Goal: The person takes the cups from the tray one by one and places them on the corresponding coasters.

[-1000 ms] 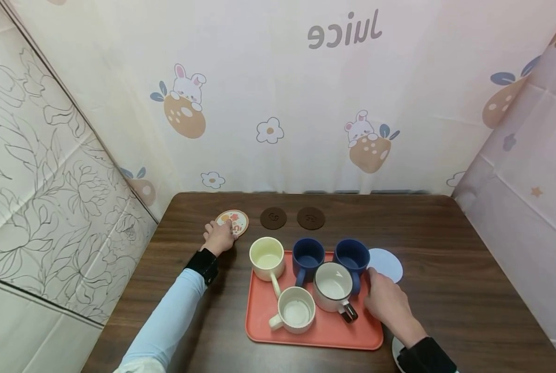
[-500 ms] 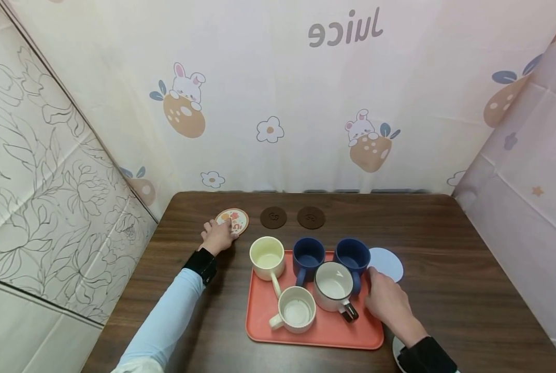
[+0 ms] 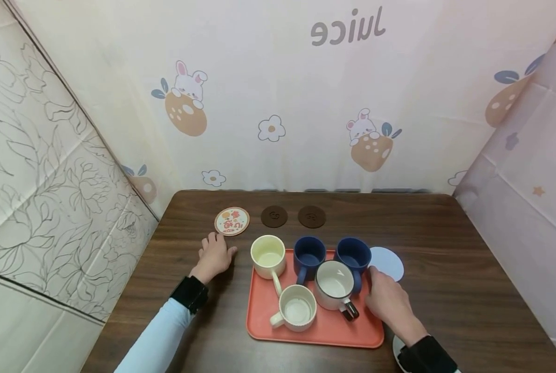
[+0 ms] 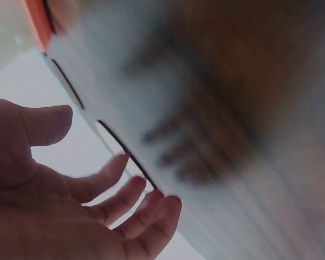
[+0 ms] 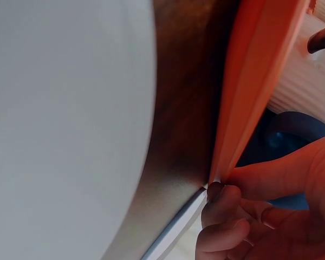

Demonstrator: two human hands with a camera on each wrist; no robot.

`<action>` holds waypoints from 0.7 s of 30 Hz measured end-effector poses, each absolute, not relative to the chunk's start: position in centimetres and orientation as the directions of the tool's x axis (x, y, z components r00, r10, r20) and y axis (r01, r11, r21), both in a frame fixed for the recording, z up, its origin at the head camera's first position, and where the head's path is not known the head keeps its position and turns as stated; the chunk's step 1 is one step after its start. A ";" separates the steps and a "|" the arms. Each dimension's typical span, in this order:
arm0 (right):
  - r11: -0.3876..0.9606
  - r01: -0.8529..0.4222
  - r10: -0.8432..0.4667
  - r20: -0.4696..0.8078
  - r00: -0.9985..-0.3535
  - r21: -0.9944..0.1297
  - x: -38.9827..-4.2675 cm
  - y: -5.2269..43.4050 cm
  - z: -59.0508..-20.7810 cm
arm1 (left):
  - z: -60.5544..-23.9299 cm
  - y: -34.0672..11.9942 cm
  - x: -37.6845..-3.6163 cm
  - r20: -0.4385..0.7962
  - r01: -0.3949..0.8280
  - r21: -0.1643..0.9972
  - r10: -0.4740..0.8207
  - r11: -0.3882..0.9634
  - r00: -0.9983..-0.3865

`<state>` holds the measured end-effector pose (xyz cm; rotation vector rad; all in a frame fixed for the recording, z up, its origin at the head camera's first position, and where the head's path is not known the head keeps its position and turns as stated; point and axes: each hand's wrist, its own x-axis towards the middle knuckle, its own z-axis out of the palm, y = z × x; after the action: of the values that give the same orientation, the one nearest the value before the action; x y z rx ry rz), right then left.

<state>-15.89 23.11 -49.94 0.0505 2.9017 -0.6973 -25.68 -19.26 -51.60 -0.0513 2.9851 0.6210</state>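
Five mugs (image 3: 333,280) share the tray (image 3: 331,330) the right hand's fingers (image 5: 225,238) pinch.

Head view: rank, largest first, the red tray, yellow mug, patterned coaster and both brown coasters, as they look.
Red tray (largest)
Yellow mug
Patterned coaster
Left brown coaster and right brown coaster: too alike to rank

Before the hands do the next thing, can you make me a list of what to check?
1. Left hand holding nothing: ok.
2. Left hand clear of the patterned coaster: cannot tell; fingertips are right by its edge.
3. Right hand on the tray: ok, it pinches the rim.
4. Both hands on the tray: not ok, only the right.
5. Mugs upright: ok, all five.
6. Mugs apart: cannot tell, some overlap in view.
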 end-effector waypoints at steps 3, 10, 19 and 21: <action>0.886 0.077 -0.003 -0.172 -0.985 -0.457 -15.9 23.3 -50.0 | -50.8 -18.8 -23.5 -0.091 -0.028 0.355 0.005 0.934 -0.996; 0.881 0.078 -0.009 -0.180 -0.984 -0.467 -15.9 23.5 -50.0 | -50.7 -17.1 -18.4 -0.164 0.056 0.354 0.120 0.934 -0.979; 0.860 0.089 -0.011 -0.191 -0.981 -0.502 -15.9 23.8 -49.9 | -51.0 -15.4 -15.5 -0.210 0.117 0.501 0.251 0.858 -0.945; 0.847 0.092 -0.019 -0.201 -0.979 -0.523 -15.9 24.1 -49.8 | -51.1 -15.2 -15.4 -0.204 0.121 0.520 0.261 0.846 -0.944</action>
<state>-15.93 24.08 -49.78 0.0563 2.8256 -0.8154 -15.43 -15.21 -51.12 0.2909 2.7563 0.7505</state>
